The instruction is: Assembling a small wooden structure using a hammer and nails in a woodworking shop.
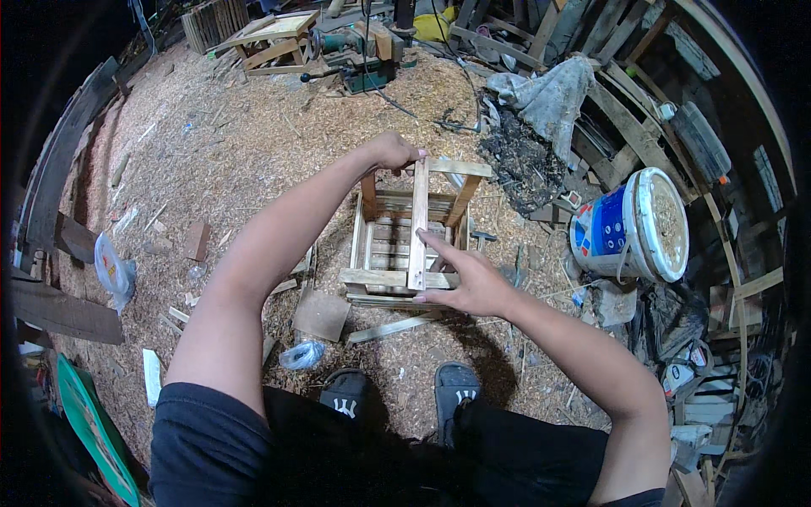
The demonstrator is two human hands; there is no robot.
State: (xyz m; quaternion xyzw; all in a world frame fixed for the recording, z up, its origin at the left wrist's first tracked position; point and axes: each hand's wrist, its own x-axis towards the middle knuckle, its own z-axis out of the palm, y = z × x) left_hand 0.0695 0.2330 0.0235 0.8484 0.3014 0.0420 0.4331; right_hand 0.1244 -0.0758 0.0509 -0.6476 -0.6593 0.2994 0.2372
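I have both bare hands on 1 pale wooden strip, which lies lengthwise across the top of a slatted wooden frame, spanning from its far rail to its near rail. My left hand reaches over to the strip's far end; its fingers are bent and touch the wood there, but I can't tell from this view whether they are closed around it. My right hand is at the near end with thumb and index finger spread apart: the index rests on the strip partway along and the thumb sits by its near tip.

The frame stands on a floor covered with wood shavings, just beyond 2 dark sandals. Between my left forearm and the sandals I see a flat square board and a crumpled clear plastic bag. A reddish-brown block lies farther left. On my right, a blue and white bucket leans tilted near a heap of scrap wood. Past the frame, well apart from it, there's a green machine.
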